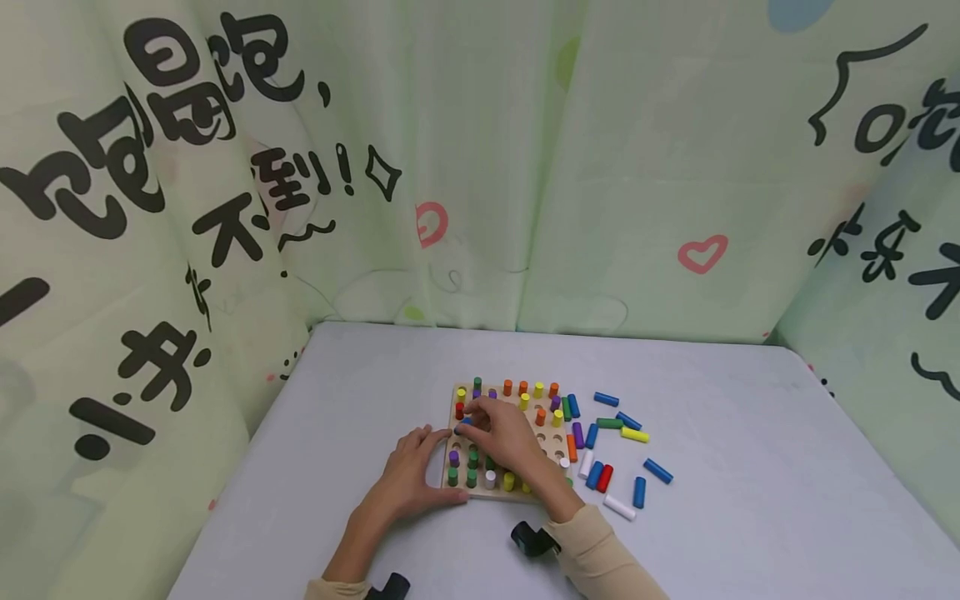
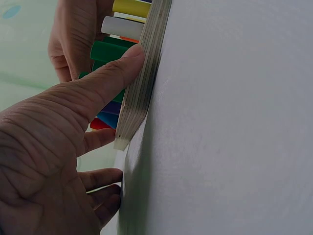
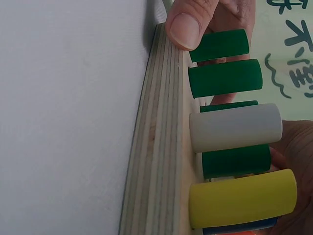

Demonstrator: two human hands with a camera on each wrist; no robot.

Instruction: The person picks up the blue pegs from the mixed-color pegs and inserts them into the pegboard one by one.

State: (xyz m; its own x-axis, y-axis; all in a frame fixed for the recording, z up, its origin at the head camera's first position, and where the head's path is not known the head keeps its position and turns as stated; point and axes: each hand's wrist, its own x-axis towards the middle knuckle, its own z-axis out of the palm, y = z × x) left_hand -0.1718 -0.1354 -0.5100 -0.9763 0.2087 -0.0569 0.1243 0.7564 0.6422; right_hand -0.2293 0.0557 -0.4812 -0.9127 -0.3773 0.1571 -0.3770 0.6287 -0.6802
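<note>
Pegboard: the wooden pegboard is being borne flat by the pale counter, its layered side edge being shown close up from both wrists.
Left hand: the near left corner of the board is being braced by the left hand, the thumb being pressed to the near edge and the index finger being laid against the left side; this grip is being spread, thumb and fingers well apart.
Right hand: and over the board's left part, a blue peg is being pinched by the right hand, the grip being clamped on it between thumb and fingers.
Blue peg: it is being partly hidden by those fingers, just nearer than a red peg; whether it is being seated in a hole cannot be told.
Near row: green pegs, a white peg and a yellow peg are being held upright by their holes.
Loose pegs: to the board's right, loose pegs in blue, green, white, red and more are being left scattered.
Curtain: the counter is being backed by a pale green curtain, printed with black characters and a pink heart.
</note>
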